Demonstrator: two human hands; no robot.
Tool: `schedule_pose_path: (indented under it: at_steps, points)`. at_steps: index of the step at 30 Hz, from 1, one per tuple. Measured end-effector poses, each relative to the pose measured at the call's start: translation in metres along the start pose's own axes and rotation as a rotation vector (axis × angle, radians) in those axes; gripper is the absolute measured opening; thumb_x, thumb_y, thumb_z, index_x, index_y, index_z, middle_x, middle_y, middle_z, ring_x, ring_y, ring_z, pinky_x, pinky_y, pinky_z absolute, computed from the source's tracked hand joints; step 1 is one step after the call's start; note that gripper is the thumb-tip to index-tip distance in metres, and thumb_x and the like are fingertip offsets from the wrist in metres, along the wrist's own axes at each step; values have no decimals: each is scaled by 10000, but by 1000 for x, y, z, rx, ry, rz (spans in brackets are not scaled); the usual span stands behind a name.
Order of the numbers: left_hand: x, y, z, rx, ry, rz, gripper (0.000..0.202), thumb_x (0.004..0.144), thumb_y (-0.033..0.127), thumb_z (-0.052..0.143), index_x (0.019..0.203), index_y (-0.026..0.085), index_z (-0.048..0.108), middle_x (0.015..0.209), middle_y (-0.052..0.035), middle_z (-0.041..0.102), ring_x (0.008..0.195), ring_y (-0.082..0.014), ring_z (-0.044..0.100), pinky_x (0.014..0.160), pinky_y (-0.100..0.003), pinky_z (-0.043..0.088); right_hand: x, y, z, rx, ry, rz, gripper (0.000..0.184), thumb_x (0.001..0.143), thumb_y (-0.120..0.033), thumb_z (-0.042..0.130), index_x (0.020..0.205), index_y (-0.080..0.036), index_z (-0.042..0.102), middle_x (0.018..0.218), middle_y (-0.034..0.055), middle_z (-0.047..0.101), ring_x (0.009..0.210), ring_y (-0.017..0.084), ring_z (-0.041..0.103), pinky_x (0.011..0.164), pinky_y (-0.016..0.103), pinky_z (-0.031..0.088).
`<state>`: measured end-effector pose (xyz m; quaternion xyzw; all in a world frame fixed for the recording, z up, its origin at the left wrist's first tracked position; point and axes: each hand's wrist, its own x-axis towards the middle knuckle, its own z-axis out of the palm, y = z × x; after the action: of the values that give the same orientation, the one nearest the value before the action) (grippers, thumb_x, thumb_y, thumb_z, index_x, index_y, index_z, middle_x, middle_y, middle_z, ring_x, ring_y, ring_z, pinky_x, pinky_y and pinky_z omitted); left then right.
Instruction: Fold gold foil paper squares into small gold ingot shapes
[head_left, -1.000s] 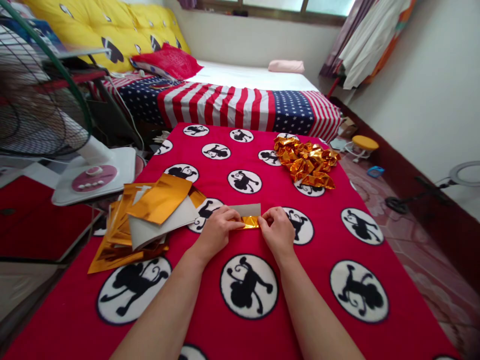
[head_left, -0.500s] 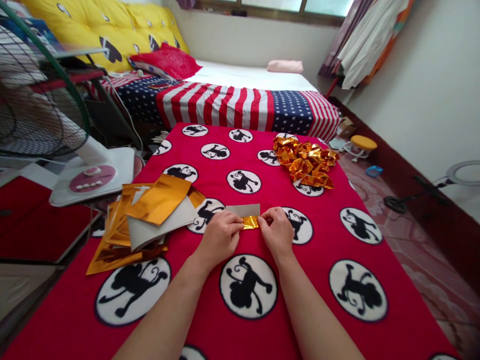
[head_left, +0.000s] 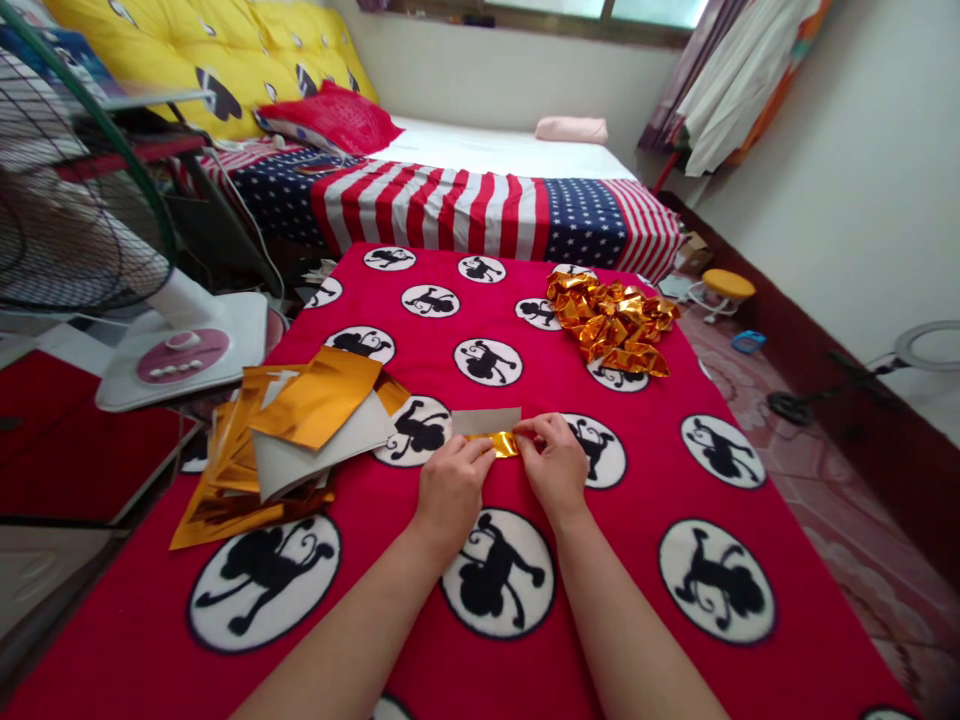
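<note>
Foil paper (head_left: 487, 422), gold on one face and grey-white on the other, lies flat near the middle of a table, pinned under both hands. Behind the table, a bed (head_left: 465, 205) with a stars-and-stripes cover fills the back of the room, with a yellow quilt (head_left: 225, 50) and a red pillow (head_left: 337, 120) at its left end. A red blanket (head_left: 540, 400) printed with black monkeys in white circles covers the table. Off the table's left edge stands a fan (head_left: 75, 210) with a white base. A loose stack of gold sheets (head_left: 300, 430) sits on the blanket's left side, some turned pale side up, just beside the foil paper. A heap of folded gold pieces (head_left: 615, 325) rests at the far right, well apart from the hands. The left hand (head_left: 450, 485) and the right hand (head_left: 555, 465) sit close together, knuckles up. The fingertips of each pinch the narrow gold strip folded along the paper's near edge, while the grey back shows beyond them.
</note>
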<state>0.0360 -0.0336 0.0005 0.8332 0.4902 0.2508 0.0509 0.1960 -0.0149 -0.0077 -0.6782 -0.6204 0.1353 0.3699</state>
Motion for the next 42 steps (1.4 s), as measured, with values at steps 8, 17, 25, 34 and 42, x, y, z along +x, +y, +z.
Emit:
schedule_pose_path:
  at_steps: [8, 17, 25, 34, 42]
  points:
    - [-4, 9, 4, 127, -36, -7, 315, 871, 90, 506, 1118, 158, 688, 1169, -73, 695, 922, -225, 576, 778, -353, 527, 2, 3, 3, -9, 46, 27, 223, 821, -278, 579, 1027, -207, 628, 900, 32, 648, 725, 170, 574, 683, 288, 436]
    - [-11, 26, 12, 239, -90, -50, 429, 861, 33, 445, 1244, 114, 619, 1280, -155, 629, 1047, -239, 587, 878, -364, 528, 3, -6, -1, 71, 87, -201, 240, 825, -165, 538, 1006, -240, 676, 1126, 64, 638, 1094, 235, 545, 962, 399, 396]
    - [-11, 28, 10, 208, -128, -86, 420, 836, 26, 480, 1232, 57, 615, 1310, -196, 598, 1083, -267, 586, 908, -379, 515, -6, -5, -4, 71, 157, -143, 113, 821, -190, 555, 885, -208, 646, 894, 41, 631, 882, 197, 584, 842, 336, 428]
    - [-6, 23, 6, 139, -13, -79, 275, 878, 186, 541, 1112, 125, 672, 1177, -139, 682, 945, -247, 596, 811, -389, 517, -2, 1, 3, -65, 69, -8, 69, 774, -227, 608, 838, -203, 598, 767, 2, 623, 727, 172, 557, 688, 288, 389]
    - [0, 3, 2, -128, 104, -170, 182, 900, 196, 545, 851, 183, 720, 995, -52, 744, 895, -208, 646, 834, -369, 528, -3, -2, 4, -218, 24, -9, 79, 811, -249, 594, 864, -198, 624, 884, 49, 629, 830, 206, 561, 741, 320, 364]
